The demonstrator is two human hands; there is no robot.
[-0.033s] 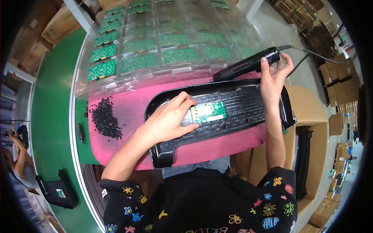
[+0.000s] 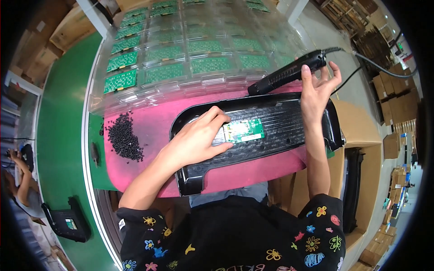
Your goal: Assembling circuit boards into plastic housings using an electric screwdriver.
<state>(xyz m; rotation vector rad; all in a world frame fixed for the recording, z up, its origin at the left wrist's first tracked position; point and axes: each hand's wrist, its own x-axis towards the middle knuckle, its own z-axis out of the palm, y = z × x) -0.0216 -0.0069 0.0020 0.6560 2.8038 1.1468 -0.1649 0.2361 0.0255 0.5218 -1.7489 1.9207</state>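
A black plastic shell [image 2: 280, 131] lies across the pink mat with its inner side up. Inside it sits a small green circuit board [image 2: 246, 131], its left part glaring in the light. My left hand [image 2: 199, 137] rests over the shell's left half, thumb and forefinger set at the board's two left corners. At the upper right, my right hand [image 2: 316, 92] grips the rear end of a black electric screwdriver [image 2: 287, 72] between thumb and fingers. The tool is tilted, its front end down to the left by the shell's far rim and away from the board.
A pile of small black screws [image 2: 125, 137] lies on the pink mat [image 2: 156, 122] at left. Clear plastic trays [image 2: 185, 54] of green boards stand beyond. A cable [image 2: 382, 67] trails right from the tool. An open cardboard box [image 2: 370, 180] stands at right; another person's arm [image 2: 22, 174] shows far left.
The screwdriver's rear end and my right hand have shifted very slightly left, and the cable hangs differently. My left hand keeps its place on the board.
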